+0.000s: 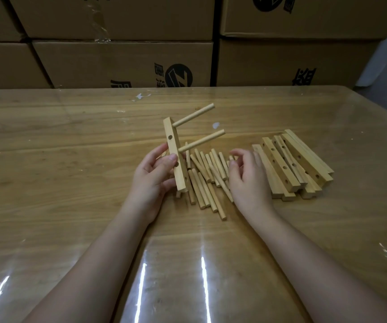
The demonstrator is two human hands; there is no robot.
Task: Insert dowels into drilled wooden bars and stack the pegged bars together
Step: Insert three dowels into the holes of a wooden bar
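Note:
My left hand (151, 176) grips the lower half of a drilled wooden bar (173, 149), holding it nearly upright above the table. Two dowels (197, 114) (201, 141) stick out of the bar to the upper right, and an empty hole shows between them. Several loose dowels (207, 176) lie in a pile on the table between my hands. My right hand (246, 176) hovers over the right side of that pile with its fingers loosely curled; whether it holds a dowel is hidden. Several drilled bars (290, 164) lie stacked to the right.
The table (71, 159) is wood under a glossy clear sheet. Stacked cardboard boxes (117, 64) form a wall along its far edge. The table's right edge runs diagonally at the far right.

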